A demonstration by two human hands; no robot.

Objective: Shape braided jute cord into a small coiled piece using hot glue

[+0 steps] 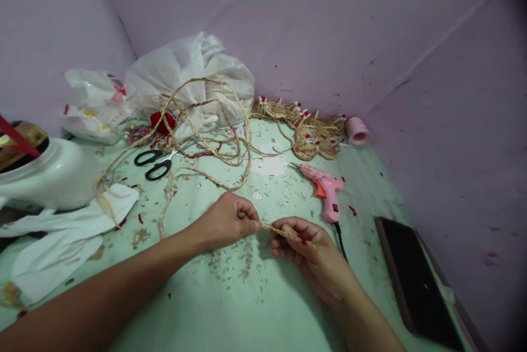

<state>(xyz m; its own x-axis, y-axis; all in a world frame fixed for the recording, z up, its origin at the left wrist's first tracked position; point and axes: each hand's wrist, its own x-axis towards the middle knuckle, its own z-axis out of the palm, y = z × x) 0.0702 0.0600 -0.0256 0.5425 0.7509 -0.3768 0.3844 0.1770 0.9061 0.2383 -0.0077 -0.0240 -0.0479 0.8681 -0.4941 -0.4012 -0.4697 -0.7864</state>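
Note:
Between my two hands runs a short stretch of braided straw cord (pixel 267 226). My left hand (pixel 233 221) pinches it between thumb and fingertips. My right hand (pixel 307 250) is closed around the end of the same cord, where a bit of red shows near the thumb. Both hands are just above the green tabletop (pixel 247 308), over scattered straw crumbs. Behind them, more of the braided cord (pixel 247 149) lies in loose loops. Right of my right hand lies a pink glue gun (pixel 327 193) with an orange trigger, its nozzle pointing away to the left.
Black-handled scissors (pixel 158 171) lie beneath the loops. Behind are a white plastic bag (pixel 197 66), red yarn (pixel 163 121), straw ornaments with beads (pixel 308 140) and a pink spool (pixel 357 131). A white jug (pixel 57 171) and white cloth (pixel 61 253) sit left; a dark phone (pixel 415 280) lies right.

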